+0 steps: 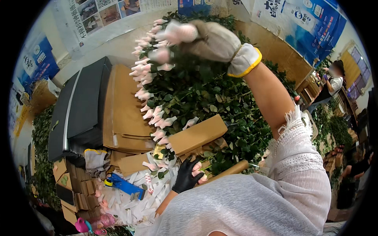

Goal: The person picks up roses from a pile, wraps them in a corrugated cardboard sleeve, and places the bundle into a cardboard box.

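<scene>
Where the person's body is closest, the left hand (pixel 187 176), in a black glove, curls its fingers around a few pink roses (pixel 198 171), their bare petals soft pink with a creamy tinge, green stems running off to the right. Beside that wrist spreads a litter of white strips (pixel 130 206), with a blue tool (pixel 128 186) lying across it and a pair of greyish work gloves (pixel 96 160) just beyond. Past the left hand, a brown cardboard box (pixel 199 134), long and narrow, rests tilted over leaves and more board. Farther on lies a broad heap of cut roses (pixel 197 92): dark green, densely leafy stems, their heads lined up along the left side, each pale pink bloom slim and tapered in a whitish sleeve. Flat brown cardboard (pixel 128 106) is stacked left of those heads, with a dark grey stack (pixel 88 98) next to it. Over the far end of the heap reaches the right hand (pixel 214 41), in a grey-white glove with a yellow-edged cuff; it holds sleeved roses (pixel 183 33), though motion blur hides exactly where the fingers close. Behind, posters (pixel 104 15) cover the wall, and a co-worker (pixel 334 83) stands well off to the right.
</scene>
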Demonstrator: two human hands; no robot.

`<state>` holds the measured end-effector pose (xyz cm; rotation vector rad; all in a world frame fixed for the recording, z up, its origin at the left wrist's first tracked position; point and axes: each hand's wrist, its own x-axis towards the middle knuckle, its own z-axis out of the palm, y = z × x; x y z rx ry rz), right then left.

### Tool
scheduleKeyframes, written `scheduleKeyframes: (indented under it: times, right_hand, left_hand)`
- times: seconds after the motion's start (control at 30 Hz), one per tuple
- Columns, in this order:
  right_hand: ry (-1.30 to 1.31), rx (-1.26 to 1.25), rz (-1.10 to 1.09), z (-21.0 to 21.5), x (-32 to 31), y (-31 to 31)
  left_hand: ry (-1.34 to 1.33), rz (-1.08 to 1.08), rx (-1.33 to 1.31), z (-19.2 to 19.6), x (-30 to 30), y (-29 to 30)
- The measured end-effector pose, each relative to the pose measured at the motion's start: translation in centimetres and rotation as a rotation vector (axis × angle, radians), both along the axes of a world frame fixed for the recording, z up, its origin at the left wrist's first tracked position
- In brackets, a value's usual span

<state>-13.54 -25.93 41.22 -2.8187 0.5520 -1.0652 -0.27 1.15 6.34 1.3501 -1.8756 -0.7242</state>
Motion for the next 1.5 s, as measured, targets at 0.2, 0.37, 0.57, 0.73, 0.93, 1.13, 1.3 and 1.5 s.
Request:
scheduleKeyframes:
  times: [0.2,0.37,0.57,0.73,0.93,1.13,1.3,1.5]
  right_hand:
    - [-0.062,0.061,0.077,0.9,0.3,3.2]
    - [-0.19,0.271,0.27,0.6,0.9,5.7]
    - [0.088,-0.262,0.163,2.7,-1.5,8.1]
    - [0.373,-0.162,0.047,-3.7,1.3,6.3]
    - [0.485,0.013,-0.014,-5.4,0.1,4.3]
    - [0.333,-0.143,0.017,-3.0,0.6,4.5]
    - [0.359,-0.07,-0.086,-5.1,1.7,4.7]
    - [0.284,0.157,0.117,-6.0,3.7,8.4]
  left_hand:
    - [0.033,-0.036,0.029,-0.2,0.2,-0.4]
    - [0.166,-0.019,0.086,0.7,1.4,0.6]
    - [-0.145,0.583,-0.326,9.4,6.4,-3.5]
    - [-0.161,0.62,-0.063,4.8,14.0,-16.8]
    - [-0.449,0.149,0.2,-0.3,14.5,-23.8]
    - [-0.285,0.467,-0.361,14.9,15.9,-23.1]
    - [-0.255,0.285,-0.41,16.9,13.7,-20.4]
    - [0.515,0.11,-0.095,16.4,11.8,-13.8]
